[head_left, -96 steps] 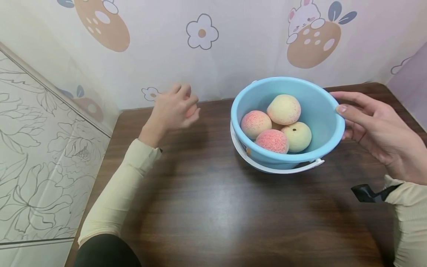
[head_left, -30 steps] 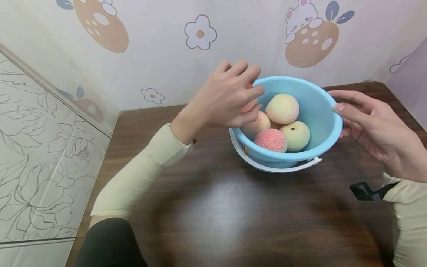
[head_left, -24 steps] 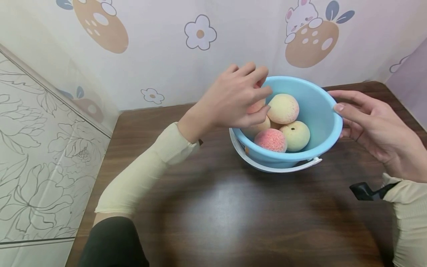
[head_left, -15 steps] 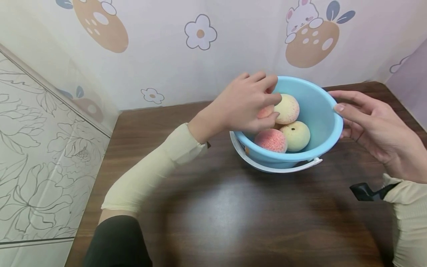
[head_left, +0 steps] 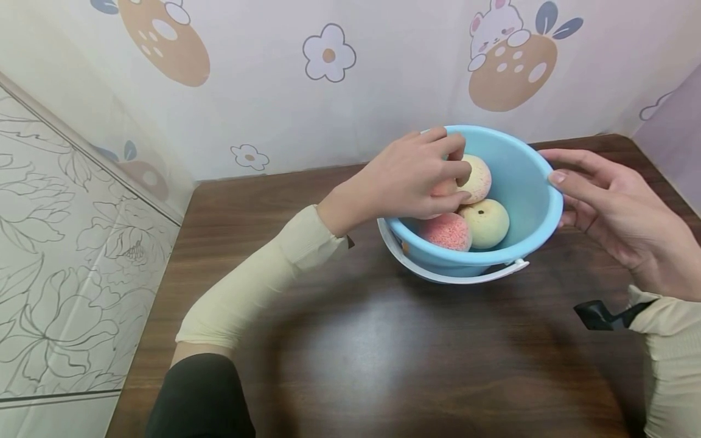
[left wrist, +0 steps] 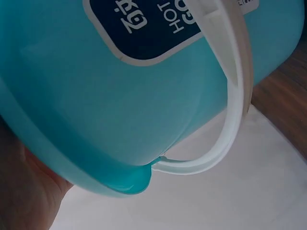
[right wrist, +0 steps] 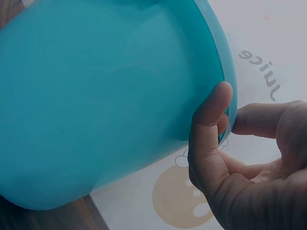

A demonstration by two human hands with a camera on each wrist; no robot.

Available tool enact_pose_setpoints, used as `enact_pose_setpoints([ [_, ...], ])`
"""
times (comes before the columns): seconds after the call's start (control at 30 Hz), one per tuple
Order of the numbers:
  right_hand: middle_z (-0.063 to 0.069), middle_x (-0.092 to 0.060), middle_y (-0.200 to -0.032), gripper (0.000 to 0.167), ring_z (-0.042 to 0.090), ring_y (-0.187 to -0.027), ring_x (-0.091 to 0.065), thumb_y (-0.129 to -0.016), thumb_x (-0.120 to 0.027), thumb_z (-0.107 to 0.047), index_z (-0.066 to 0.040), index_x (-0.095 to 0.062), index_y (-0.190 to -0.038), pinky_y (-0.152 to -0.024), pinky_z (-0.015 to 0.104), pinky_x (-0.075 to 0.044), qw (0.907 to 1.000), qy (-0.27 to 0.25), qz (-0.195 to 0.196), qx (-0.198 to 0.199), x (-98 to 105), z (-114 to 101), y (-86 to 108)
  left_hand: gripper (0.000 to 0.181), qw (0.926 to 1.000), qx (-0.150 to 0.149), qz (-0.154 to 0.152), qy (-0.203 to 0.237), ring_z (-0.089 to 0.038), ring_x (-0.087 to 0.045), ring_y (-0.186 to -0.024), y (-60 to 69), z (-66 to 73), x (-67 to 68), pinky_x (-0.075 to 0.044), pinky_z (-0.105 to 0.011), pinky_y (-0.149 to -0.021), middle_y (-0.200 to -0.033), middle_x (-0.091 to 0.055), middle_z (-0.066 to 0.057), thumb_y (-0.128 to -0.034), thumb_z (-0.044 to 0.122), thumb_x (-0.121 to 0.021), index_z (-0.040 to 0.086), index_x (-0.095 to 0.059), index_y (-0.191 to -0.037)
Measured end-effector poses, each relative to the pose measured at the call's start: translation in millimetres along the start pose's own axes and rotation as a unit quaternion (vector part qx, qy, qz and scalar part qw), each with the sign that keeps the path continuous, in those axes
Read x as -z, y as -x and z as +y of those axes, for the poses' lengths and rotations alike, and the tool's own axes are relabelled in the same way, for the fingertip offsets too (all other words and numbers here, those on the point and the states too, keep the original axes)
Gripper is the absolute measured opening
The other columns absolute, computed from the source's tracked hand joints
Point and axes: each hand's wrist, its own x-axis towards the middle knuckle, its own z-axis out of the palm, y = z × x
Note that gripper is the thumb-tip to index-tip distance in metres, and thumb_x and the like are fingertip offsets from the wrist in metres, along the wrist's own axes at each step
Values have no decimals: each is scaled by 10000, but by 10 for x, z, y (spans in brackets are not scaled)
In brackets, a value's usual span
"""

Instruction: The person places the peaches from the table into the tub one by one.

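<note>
Over the left part of the light blue bucket point(head_left: 533, 237), my left hand point(head_left: 413, 176) holds a pinkish toy peach point(head_left: 445, 187) in curled fingers. Most of that peach is hidden behind them. Below and beside it in the bucket lie a rough pink peach point(head_left: 446, 231), a pale yellow peach with a dark dot point(head_left: 486, 224) and another pale yellow one point(head_left: 479, 178). A further peach is covered by the hand. My right hand point(head_left: 624, 213) pinches the bucket's right rim between thumb and fingers, also seen in the right wrist view around the bucket rim point(right wrist: 229, 62).
The bucket stands on a dark brown wooden table point(head_left: 350, 353), near the wall. Its white handle point(head_left: 454, 278) hangs down in front. A patterned wall covering point(head_left: 263, 73) rises behind the table, and a flower-lined white panel point(head_left: 71, 261) borders the left side.
My left hand has carried its peach rightward from beside the bucket, then lowered it into the bucket's mouth, covering a peach there. The right hand keeps its hold on the rim.
</note>
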Motion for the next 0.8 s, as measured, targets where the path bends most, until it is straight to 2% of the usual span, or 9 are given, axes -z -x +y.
enact_pose_setpoints([
  [0.17, 20, -742, -1238, 423, 200, -775, -773, -1045, -515, 44, -110, -581, -1433, -599, 333, -622, 9999, 100, 63, -21, -4, 2, 8, 238, 9982, 59, 314, 499, -158, -510, -958, 59, -26, 44, -442, -266, -794, -1068, -617, -4, -1023, 268, -538, 182, -754, -1072],
  [0.3, 37, -763, -1200, 427, 208, -782, -777, -1046, -510, 48, -107, -573, -1438, -602, 340, -624, 10000, 75, 24, -6, -1, -1, 4, 223, 9936, 190, 664, 892, -144, -528, -1012, 128, -67, 79, -462, -214, -817, -1083, -632, -4, -1035, 222, -555, 173, -760, -1108],
  [0.47, 39, -759, -1210, 426, 211, -789, -781, -1045, -505, 53, -99, -570, -1438, -606, 346, -626, 10000, 55, -23, 31, -4, 3, 4, 202, 9861, 460, 1158, 1096, -162, -550, -1026, 273, -125, 109, -465, -224, -857, -1051, -644, -15, -1031, 183, -562, 150, -754, -1087],
  [0.57, 50, -767, -1186, 426, 212, -782, -780, -1044, -505, 56, -95, -568, -1437, -605, 347, -626, 10000, 37, -29, 39, -6, 3, 4, 216, 9799, 735, 1452, 1157, -168, -556, -1028, 384, -163, 122, -463, -244, -891, -1063, -651, -13, -1012, 136, -546, 129, -749, -1087],
  [0.7, 45, -767, -1178, 422, 207, -756, -769, -1041, -514, 54, -102, -580, -1428, -594, 335, -622, 10000, 17, 47, 4, -4, 1, 6, 237, 9667, 1308, 1715, 1374, -149, -554, -1018, 520, -199, 125, -473, -242, -881, -1085, -645, -12, -1002, 109, -535, 114, -739, -1122],
  [0.8, 38, -760, -1190, 422, 203, -749, -764, -1040, -518, 53, -106, -586, -1425, -589, 329, -621, 10000, 8, 80, -10, -1, 2, 8, 246, 9544, 1845, 1701, 1615, -129, -567, -1046, 599, -210, 118, -492, -232, -905, -1115, -631, -8, -1002, 110, -549, 127, -727, -1172],
])
